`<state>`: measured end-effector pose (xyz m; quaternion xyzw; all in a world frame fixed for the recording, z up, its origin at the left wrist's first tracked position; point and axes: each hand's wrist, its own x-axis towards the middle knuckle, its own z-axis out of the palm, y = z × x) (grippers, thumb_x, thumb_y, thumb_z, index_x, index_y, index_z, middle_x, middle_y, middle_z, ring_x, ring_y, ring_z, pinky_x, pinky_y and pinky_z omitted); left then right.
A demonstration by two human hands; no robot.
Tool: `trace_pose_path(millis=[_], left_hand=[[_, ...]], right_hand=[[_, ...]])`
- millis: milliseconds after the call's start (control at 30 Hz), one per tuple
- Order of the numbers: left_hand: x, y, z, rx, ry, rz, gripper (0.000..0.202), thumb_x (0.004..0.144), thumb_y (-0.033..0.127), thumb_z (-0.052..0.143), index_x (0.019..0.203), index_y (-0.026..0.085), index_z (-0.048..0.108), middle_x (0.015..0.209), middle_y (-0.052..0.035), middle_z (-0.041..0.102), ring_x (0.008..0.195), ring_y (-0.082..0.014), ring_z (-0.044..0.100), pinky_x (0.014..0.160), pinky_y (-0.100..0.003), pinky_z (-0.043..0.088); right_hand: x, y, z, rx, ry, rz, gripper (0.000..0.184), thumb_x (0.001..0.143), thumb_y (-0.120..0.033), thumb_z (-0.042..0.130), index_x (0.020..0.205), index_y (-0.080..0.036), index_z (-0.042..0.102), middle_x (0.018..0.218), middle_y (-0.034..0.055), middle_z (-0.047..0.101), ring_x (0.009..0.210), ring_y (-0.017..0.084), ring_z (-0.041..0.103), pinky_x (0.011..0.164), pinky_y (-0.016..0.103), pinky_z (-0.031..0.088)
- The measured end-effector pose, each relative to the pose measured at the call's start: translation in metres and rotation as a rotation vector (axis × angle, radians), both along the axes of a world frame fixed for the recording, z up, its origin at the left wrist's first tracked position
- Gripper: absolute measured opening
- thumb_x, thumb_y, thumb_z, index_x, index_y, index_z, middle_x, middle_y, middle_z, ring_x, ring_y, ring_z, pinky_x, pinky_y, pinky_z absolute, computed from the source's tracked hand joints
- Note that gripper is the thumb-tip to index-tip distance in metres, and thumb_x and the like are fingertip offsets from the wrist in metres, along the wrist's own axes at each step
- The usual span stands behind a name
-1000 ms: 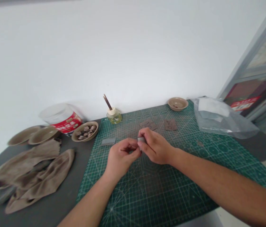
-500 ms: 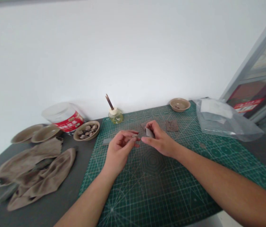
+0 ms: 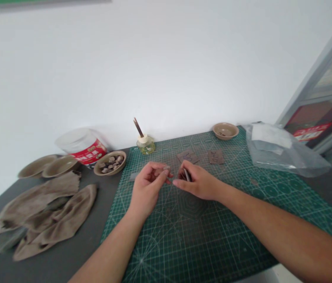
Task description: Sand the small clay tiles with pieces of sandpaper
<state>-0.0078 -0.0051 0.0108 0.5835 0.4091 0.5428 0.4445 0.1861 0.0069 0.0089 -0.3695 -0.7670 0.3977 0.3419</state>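
Observation:
Over the green cutting mat (image 3: 160, 236) my two hands are close together. My left hand (image 3: 148, 184) is closed, pinching a small brownish lump (image 3: 166, 168) between thumb and fingertips; its exact kind is too small to tell. Just to the right, my right hand (image 3: 197, 181) is closed round a thin, folded grey piece of sandpaper (image 3: 187, 175), its edge facing up. Two brown sandpaper squares with handwritten marks lie behind the hands: a left square (image 3: 188, 156) and a right square (image 3: 215, 157).
A bowl of lumps (image 3: 110, 164), two more bowls (image 3: 59, 166), a red-labelled tub (image 3: 85, 147) and rumpled cloths (image 3: 56, 220) are at left. A glass bottle with sticks (image 3: 146, 144) stands by the wall. At right are a small bowl (image 3: 225, 131) and a plastic bag (image 3: 283, 151).
My right hand has turned and lowered slightly, so the sandpaper shows edge-on and the left square behind is more visible. My left hand keeps its pinch. The view has shifted slightly.

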Motion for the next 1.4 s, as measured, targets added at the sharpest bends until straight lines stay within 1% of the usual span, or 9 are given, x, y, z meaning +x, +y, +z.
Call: trace_pose_path(millis=[133, 333, 467, 600, 667, 867, 1100, 1233, 1400], left_hand=[[0.000, 0.000, 0.000, 0.013, 0.022, 0.021, 0.015, 0.083, 0.026, 0.069, 0.092, 0.017, 0.062, 0.084, -0.0021, 0.067, 0.075, -0.0162, 0.066, 0.065, -0.027, 0.054], [-0.002, 0.001, 0.001, 0.026, 0.063, 0.066, 0.016, 0.081, 0.028, 0.071, 0.090, 0.017, 0.063, 0.081, -0.0017, 0.067, 0.069, -0.0144, 0.064, 0.064, -0.026, 0.050], [-0.001, 0.000, 0.003, 0.032, 0.078, 0.065, 0.016, 0.080, 0.027, 0.072, 0.087, 0.017, 0.062, 0.075, 0.0001, 0.065, 0.066, -0.0135, 0.062, 0.063, -0.025, 0.049], [0.001, -0.002, 0.003, 0.045, 0.179, 0.032, 0.013, 0.080, 0.026, 0.072, 0.085, 0.017, 0.063, 0.071, 0.0007, 0.063, 0.065, -0.0131, 0.060, 0.063, -0.025, 0.048], [0.001, -0.003, 0.001, 0.040, 0.258, 0.018, 0.014, 0.079, 0.027, 0.072, 0.084, 0.018, 0.063, 0.071, 0.0006, 0.063, 0.065, -0.0133, 0.060, 0.063, -0.024, 0.047], [0.003, 0.000, -0.005, -0.081, 0.332, -0.076, 0.019, 0.080, 0.033, 0.070, 0.076, 0.018, 0.059, 0.069, 0.0012, 0.062, 0.064, -0.0133, 0.057, 0.058, -0.023, 0.043], [0.005, 0.002, -0.001, -0.058, 0.377, -0.121, 0.018, 0.087, 0.033, 0.063, 0.077, 0.018, 0.060, 0.068, 0.0023, 0.058, 0.064, -0.0132, 0.054, 0.058, -0.023, 0.042], [0.003, 0.002, -0.002, 0.073, 0.577, -0.215, 0.013, 0.089, 0.027, 0.060, 0.098, 0.022, 0.068, 0.093, -0.0029, 0.068, 0.084, -0.0182, 0.062, 0.076, -0.030, 0.049], [0.000, 0.002, -0.007, 0.274, 0.855, -0.378, 0.020, 0.087, 0.019, 0.062, 0.102, 0.026, 0.073, 0.114, -0.0065, 0.064, 0.108, -0.0243, 0.056, 0.097, -0.040, 0.044]], right_hand=[[-0.001, -0.001, 0.001, 0.102, 0.003, -0.004, 0.044, 0.071, -0.051, 0.078, 0.069, -0.019, 0.050, 0.079, -0.0016, 0.051, 0.071, 0.013, 0.047, 0.065, 0.026, 0.038], [-0.004, -0.004, -0.006, -0.255, -0.029, 0.136, 0.057, 0.057, -0.058, 0.085, 0.087, -0.020, 0.054, 0.071, -0.0044, 0.057, 0.060, 0.012, 0.049, 0.053, 0.023, 0.036], [-0.010, -0.005, -0.014, 0.002, -0.197, 0.005, 0.070, 0.053, -0.054, 0.089, 0.104, -0.021, 0.054, 0.084, -0.0003, 0.062, 0.072, 0.018, 0.057, 0.062, 0.028, 0.041], [-0.012, -0.001, -0.019, 0.349, -0.357, -0.035, 0.062, 0.058, -0.053, 0.087, 0.101, -0.019, 0.059, 0.103, 0.0099, 0.061, 0.098, 0.028, 0.056, 0.087, 0.043, 0.044], [-0.009, 0.002, -0.018, 0.414, -0.344, -0.090, 0.058, 0.060, -0.054, 0.086, 0.099, -0.018, 0.061, 0.107, 0.0123, 0.059, 0.105, 0.031, 0.052, 0.092, 0.047, 0.042], [0.002, 0.003, -0.005, 0.113, -0.042, 0.027, 0.038, 0.077, -0.034, 0.077, 0.106, -0.021, 0.056, 0.085, -0.0007, 0.064, 0.072, 0.015, 0.059, 0.067, 0.028, 0.046], [0.007, 0.004, 0.002, 0.353, -0.123, -0.024, 0.014, 0.083, -0.023, 0.070, 0.095, -0.020, 0.065, 0.091, 0.0028, 0.064, 0.076, 0.015, 0.060, 0.071, 0.028, 0.046], [0.018, 0.008, 0.011, 0.315, -0.168, -0.050, 0.020, 0.080, -0.018, 0.070, 0.099, -0.021, 0.068, 0.089, 0.0021, 0.068, 0.077, 0.016, 0.062, 0.071, 0.028, 0.046], [0.030, 0.001, 0.032, 0.246, -0.267, -0.069, 0.014, 0.080, -0.020, 0.069, 0.093, -0.021, 0.071, 0.079, 0.0000, 0.070, 0.070, 0.016, 0.064, 0.065, 0.028, 0.045]])
